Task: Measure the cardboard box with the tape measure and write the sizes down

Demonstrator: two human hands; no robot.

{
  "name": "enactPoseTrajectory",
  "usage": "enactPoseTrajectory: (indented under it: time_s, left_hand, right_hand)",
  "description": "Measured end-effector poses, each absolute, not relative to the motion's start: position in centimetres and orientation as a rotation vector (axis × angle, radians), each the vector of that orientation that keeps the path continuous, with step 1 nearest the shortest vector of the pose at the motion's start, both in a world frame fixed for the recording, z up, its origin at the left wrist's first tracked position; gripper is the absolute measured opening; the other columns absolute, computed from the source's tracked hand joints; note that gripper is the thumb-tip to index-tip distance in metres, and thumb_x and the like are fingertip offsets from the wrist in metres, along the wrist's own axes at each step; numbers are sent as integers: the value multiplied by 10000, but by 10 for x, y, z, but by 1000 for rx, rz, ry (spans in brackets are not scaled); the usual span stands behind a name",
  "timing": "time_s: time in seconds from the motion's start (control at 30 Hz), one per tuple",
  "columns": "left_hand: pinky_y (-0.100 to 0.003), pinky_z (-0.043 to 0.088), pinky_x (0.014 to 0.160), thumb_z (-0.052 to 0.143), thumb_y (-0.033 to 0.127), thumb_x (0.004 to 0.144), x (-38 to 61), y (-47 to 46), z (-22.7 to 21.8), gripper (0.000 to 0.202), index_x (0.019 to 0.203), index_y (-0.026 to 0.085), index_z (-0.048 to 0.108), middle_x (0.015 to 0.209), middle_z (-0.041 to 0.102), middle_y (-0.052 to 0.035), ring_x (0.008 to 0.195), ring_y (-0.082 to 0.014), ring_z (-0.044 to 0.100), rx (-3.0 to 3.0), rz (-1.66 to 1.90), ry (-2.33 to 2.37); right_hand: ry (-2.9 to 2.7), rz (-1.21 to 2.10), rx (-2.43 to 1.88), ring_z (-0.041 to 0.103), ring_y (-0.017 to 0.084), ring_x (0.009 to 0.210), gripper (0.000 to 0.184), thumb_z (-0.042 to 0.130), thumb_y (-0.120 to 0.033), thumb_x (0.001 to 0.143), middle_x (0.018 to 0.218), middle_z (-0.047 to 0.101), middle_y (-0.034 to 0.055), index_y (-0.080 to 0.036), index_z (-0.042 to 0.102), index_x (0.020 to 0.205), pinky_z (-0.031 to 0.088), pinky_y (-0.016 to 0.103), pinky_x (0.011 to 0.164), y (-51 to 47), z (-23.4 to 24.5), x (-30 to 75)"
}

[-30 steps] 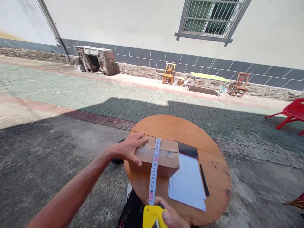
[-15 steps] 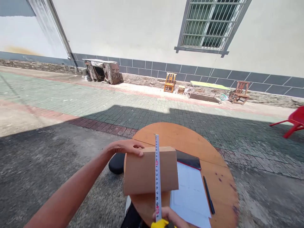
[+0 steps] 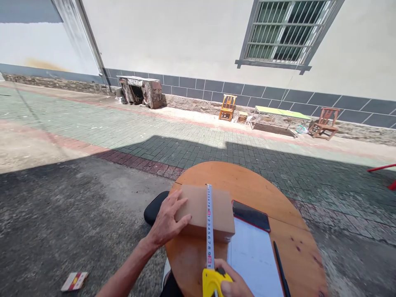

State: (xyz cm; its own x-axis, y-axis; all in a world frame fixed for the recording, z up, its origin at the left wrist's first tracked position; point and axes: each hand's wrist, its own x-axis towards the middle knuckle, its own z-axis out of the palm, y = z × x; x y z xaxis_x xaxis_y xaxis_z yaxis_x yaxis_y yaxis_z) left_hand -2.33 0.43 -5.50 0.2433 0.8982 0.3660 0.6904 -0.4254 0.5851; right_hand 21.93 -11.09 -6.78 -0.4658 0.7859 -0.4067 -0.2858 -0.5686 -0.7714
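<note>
A brown cardboard box (image 3: pixel 196 214) lies flat on the round wooden table (image 3: pixel 222 173). My left hand (image 3: pixel 168 216) rests on the box's left end, its fingers spread apart and the thumb near the front edge. In my right hand (image 3: pixel 233 282), at the table's near side, is a yellow tape measure (image 3: pixel 212 280), with fingers wrapped round its case. Its metal blade (image 3: pixel 209 231) is pulled out and runs away from me across the box top. The blade's tip lies around the box's far edge; whether it touches is unclear.
Right of the box are a dark phone (image 3: pixel 251 215) with a red rim, white paper (image 3: pixel 255 255) and a black pen (image 3: pixel 281 268). A black rounded object (image 3: pixel 154 207) sits left of the table. A small packet (image 3: pixel 74 281) lies on the ground.
The box has gone from tilted towards me to lying flat. My left hand has shifted from its far left corner to its left end. More of the yellow tape case now shows.
</note>
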Motion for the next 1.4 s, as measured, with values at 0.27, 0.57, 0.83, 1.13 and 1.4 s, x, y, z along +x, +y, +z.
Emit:
enactPoseTrajectory:
  time_s: [0.27,0.57,0.83,1.13,1.4]
  left_hand:
    - [-489,357,1101,564,413,883,-13,-4,-78,491,1336,227,520,1527,354,-113,1383,-310,357,2158,1025,1499]
    - [-486,334,1115,586,405,860,-14,-6,-78,510,1316,181,544,1526,350,-145,1384,-311,360,2099,1061,1484]
    - [-520,333,1100,593,394,837,-10,-9,-66,487,1276,184,590,1486,415,-156,1357,-325,394,2052,1094,1518]
    - [-310,537,704,526,508,886,-18,-49,-15,507,1251,163,593,1020,695,-83,736,-171,638,1336,1299,1281]
    - [-238,470,498,648,482,804,13,-86,-28,450,1108,150,652,642,633,1,560,-148,583,1192,1147,1236]
  right_hand:
    - [-692,2037,-1011,592,140,638,627,826,-607,578,723,641,38,-134,645,948,399,257,625,-109,-66,213]
    - [-683,2045,-1016,573,129,632,586,787,-589,642,718,601,18,-157,586,982,408,260,629,-121,-47,201]
    - [-1243,1846,-1130,490,146,723,689,752,-616,577,812,539,-4,-199,568,1094,377,253,655,-127,-17,213]
    - [-1772,1705,-1474,536,184,830,551,732,-429,630,928,597,5,-237,605,1131,414,244,705,-167,-33,250]
    - [-1751,1587,-1562,541,271,1118,874,742,-263,574,1277,563,93,-206,423,1386,413,347,964,-168,-26,252]
